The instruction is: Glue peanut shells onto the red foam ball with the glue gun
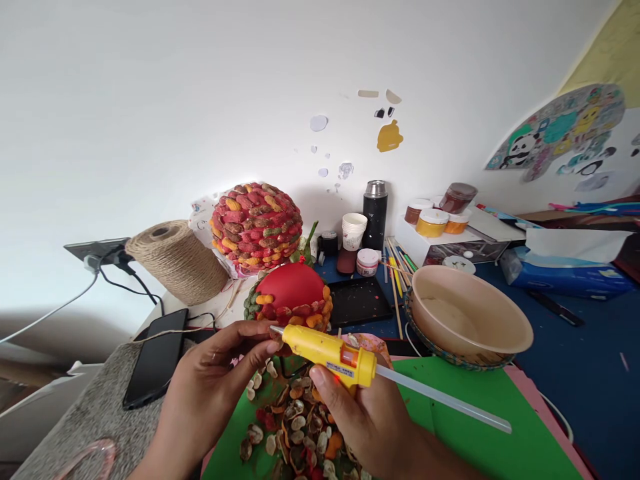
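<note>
My right hand [363,417] grips a yellow glue gun [327,357] with a clear glue stick [443,400] sticking out of its back to the right. The nozzle points left at my left hand [213,383], whose fingertips pinch something small right at the tip; I cannot make it out. Under both hands a pile of painted peanut shells [295,430] lies on a green sheet [470,433]. Just behind the gun stands a red ball [290,287] partly ringed with coloured shells.
A finished shell-covered ball [256,225] and a twine cone [177,261] stand at the back left, a black phone [157,357] beside them. A beige bowl [470,320] sits to the right, with paint jars [433,222], a flask [375,213], paper cups [354,230] and tissues [565,267] behind.
</note>
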The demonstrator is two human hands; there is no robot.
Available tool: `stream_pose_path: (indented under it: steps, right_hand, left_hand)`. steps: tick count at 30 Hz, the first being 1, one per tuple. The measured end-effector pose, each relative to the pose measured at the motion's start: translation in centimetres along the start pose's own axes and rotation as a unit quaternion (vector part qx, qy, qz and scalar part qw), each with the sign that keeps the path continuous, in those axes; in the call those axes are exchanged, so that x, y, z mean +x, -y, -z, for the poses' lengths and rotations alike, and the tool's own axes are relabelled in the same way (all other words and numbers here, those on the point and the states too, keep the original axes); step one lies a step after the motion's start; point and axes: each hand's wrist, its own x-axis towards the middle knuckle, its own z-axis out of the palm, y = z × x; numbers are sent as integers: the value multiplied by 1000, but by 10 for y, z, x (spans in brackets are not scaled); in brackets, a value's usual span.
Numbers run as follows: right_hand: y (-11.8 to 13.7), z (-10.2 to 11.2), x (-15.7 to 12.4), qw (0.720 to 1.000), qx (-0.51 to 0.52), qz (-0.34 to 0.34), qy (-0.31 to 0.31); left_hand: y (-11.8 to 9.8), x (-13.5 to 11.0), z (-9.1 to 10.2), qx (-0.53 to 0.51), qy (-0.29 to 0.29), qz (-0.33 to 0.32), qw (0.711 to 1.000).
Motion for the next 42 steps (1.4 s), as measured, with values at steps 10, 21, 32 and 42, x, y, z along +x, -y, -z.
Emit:
stream_pose_path:
  steps: [10, 21, 32, 42]
  right_hand:
    - [4, 0, 0, 1000, 16, -7, 21]
    - [3, 0, 0, 1000, 17, -5, 16]
    - [2, 0, 0, 1000, 5, 5, 9]
    - [2, 0, 2, 999, -20, 34, -15]
  left_hand:
    - [-3, 1, -3, -12, 4, 7, 1000]
    - [1, 0, -1, 5, -6, -9, 1000]
    - [-2, 0, -2, 8, -7, -3, 1000]
    - [0, -1, 1, 14, -6, -22, 1000]
